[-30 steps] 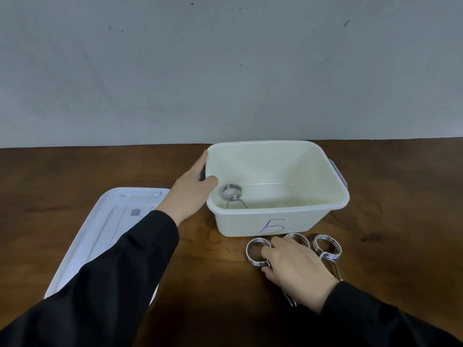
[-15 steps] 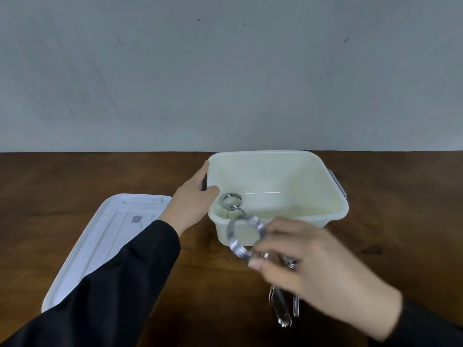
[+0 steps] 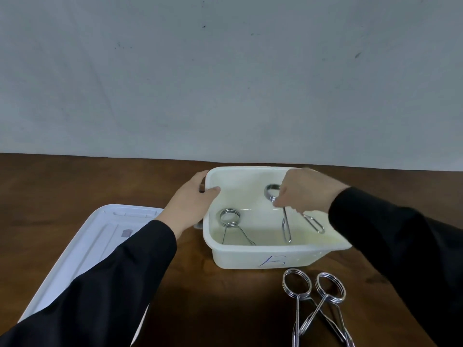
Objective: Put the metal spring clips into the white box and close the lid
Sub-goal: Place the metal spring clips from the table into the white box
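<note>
The white box stands open on the brown table, a blue mark on its front wall. My left hand grips its left rim. My right hand hangs over the box's inside, pinching a metal spring clip by its coil, its two arms dangling down into the box. Another spring clip lies inside at the left. Two more spring clips lie crossed on the table in front of the box. The white lid lies flat to the left, partly under my left sleeve.
A plain grey wall rises behind the table's far edge. Bare wood shows to the left of and behind the box.
My right hand picked one clip off the table, lifted it and carried it over the box's inside. My left hand stayed on the rim.
</note>
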`<state>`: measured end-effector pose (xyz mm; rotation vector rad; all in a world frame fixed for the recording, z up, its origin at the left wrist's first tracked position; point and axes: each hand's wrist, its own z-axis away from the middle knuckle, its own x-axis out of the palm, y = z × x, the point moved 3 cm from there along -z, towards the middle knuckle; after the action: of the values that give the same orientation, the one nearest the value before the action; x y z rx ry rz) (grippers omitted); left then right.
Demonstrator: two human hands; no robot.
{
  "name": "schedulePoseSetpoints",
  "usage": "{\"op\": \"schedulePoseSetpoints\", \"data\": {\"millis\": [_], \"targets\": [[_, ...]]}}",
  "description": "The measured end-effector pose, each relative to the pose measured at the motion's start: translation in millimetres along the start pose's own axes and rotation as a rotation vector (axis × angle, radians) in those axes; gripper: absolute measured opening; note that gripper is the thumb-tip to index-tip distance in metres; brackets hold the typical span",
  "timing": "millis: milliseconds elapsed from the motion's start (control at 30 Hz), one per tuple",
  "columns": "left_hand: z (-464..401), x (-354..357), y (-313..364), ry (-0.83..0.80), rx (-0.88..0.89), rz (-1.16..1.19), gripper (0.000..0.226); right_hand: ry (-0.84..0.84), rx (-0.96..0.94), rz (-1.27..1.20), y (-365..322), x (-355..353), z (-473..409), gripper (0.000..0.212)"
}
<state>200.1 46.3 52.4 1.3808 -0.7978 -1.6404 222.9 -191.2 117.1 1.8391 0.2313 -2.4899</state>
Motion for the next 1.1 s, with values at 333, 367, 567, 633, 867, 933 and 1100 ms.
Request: {"op": "schedulePoseSetpoints", "data": {"millis": [333, 367, 567, 633, 867, 933, 1100], "targets": [[-11, 3, -11, 0.002, 0.000, -0.001, 0.051, -0.058, 0.016, 0.187, 4, 68, -45, 0.017], [-12, 4, -11, 0.008, 0.007, -0.019, 0.051, -0.064, 0.019, 0.194, 4, 72, -46, 0.018], [-11, 4, -10, 0.012, 0.017, -0.035, 0.050, -0.126, 0.017, 0.228, 5, 84, -52, 0.020], [-9, 4, -9, 0.015, 0.027, -0.035, 0.049, -0.141, 0.018, 0.222, 4, 83, -50, 0.023], [-5, 3, -4, 0.011, 0.022, -0.020, 0.050, -0.051, -0.038, 0.168, 3, 53, -39, 0.036], [-4, 3, -2, 0.013, 0.028, -0.018, 0.049, 0.085, -0.072, 0.137, -2, 28, -22, 0.046], [1, 3, -1, 0.012, 0.028, 0.017, 0.047, 0.318, -0.174, -0.136, -6, -11, 70, 0.055]]}}
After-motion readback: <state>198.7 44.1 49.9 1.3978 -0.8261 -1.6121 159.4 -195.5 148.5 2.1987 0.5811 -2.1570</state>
